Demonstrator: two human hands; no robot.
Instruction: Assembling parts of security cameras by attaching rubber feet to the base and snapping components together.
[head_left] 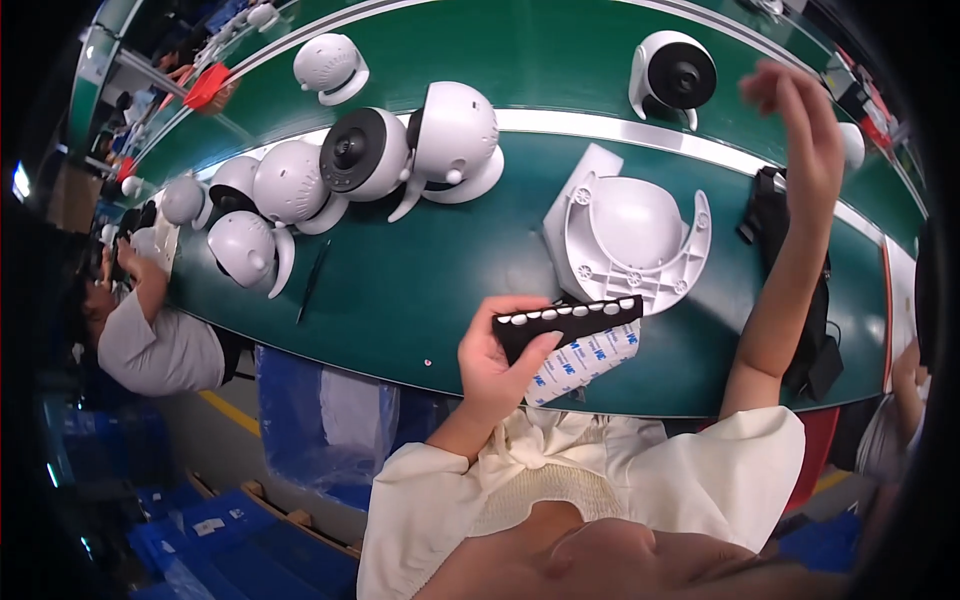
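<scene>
My left hand is closed around a folded black sheet with a row of white round pads along its edge. A white backing paper with blue print hangs below it, over the table's near edge. Just beyond lies a white round-bodied device, its ribbed, crescent-shaped base facing up, on a white block-like piece. My right hand is raised at the far right, above the conveyor side. Its fingers are smeared by motion, and I cannot make out anything in them.
Several white round devices, some with black faces, stand at the left of the green table. Two more sit on the green belt. A thin black tool lies at the left, and a black strap lies by my right forearm. Another person works at the left.
</scene>
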